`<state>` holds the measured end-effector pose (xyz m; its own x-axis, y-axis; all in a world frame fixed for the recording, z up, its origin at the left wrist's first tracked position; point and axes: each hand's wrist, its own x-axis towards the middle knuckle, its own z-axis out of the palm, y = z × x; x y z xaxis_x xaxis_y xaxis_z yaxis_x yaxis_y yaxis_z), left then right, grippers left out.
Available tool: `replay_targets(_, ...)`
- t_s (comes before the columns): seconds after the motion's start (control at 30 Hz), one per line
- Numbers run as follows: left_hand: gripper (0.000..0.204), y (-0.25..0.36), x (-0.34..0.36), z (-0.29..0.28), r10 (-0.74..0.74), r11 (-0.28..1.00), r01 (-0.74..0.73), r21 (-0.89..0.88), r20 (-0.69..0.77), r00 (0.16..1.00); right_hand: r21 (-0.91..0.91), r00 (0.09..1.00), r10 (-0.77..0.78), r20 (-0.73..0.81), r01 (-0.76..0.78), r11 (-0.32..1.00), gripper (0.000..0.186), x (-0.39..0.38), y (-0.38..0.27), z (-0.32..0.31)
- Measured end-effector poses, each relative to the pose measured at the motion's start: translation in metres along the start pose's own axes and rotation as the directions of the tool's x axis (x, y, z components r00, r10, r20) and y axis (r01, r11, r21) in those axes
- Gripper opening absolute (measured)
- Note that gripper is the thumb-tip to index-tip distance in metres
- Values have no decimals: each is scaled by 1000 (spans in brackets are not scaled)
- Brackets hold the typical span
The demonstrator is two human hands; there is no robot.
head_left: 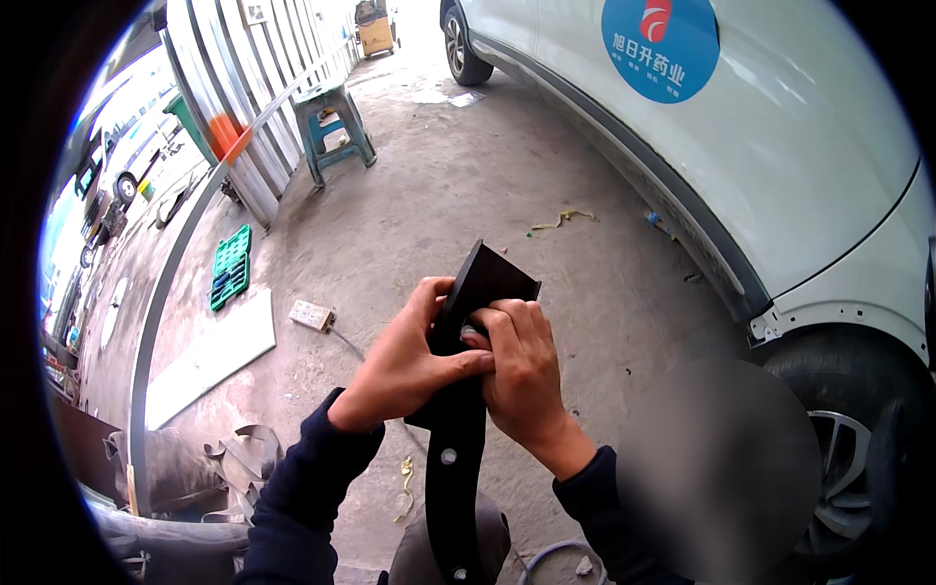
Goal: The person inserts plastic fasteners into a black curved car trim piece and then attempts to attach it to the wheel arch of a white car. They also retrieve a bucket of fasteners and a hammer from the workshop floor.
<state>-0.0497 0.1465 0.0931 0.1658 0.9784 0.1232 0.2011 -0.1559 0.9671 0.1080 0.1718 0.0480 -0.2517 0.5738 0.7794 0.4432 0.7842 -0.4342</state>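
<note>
Both of my hands are closed around one long black plastic trim piece [456, 429] that I hold upright in front of me. My left hand [405, 366] wraps it from the left side, the fingers curled shut and the thumb laid across its front. My right hand [522, 375] grips it from the right, the fingers [502, 322] bent tight against its upper part, touching my left thumb. The trim piece runs from the bottom edge of the view up to a broad angled top end just above my knuckles. Two small round fasteners show on its lower strip. Dark sleeves cover both of my forearms.

Below my hands the lower end of the strip is cut off by the picture's edge. To the lower left lies a heap of dark curled material [210, 463], hard to make out. A blurred patch hides the ground at the lower right.

On the concrete floor [419, 195] beyond my hands lie a white power strip [311, 314], a pale flat board [210, 356], and a green slotted crate [231, 265] whose contents I cannot tell. A white car [780, 146] with a round blue sticker fills the right side, one front wheel [838, 458] partly hidden. Farther off stands a green stool [333, 127] beside a ribbed metal wall [244, 88].
</note>
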Motion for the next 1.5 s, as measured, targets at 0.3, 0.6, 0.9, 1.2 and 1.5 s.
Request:
replay_targets(0.3,76,-10,1,-4,-44,999,44,6,42,998,139,997,23,69,-32,990,19,1,4,-3)
replay_targets(0.6,72,-9,-1,-5,-45,999,45,6,35,998,78,999,31,39,-34,996,23,3,-3,1)
replay_targets(0.9,67,-22,-3,-7,17,993,-16,120,-10,1000,137,999,45,15,-46,990,25,-3,-1,8)
replay_targets(1.2,62,-16,-7,-10,10,1000,-10,-12,-3,1000,178,998,53,-36,-46,983,24,-1,-8,14)
replay_targets(1.5,62,-29,15,9,-31,998,30,46,17,999,216,988,74,-135,-44,975,13,-16,31,15)
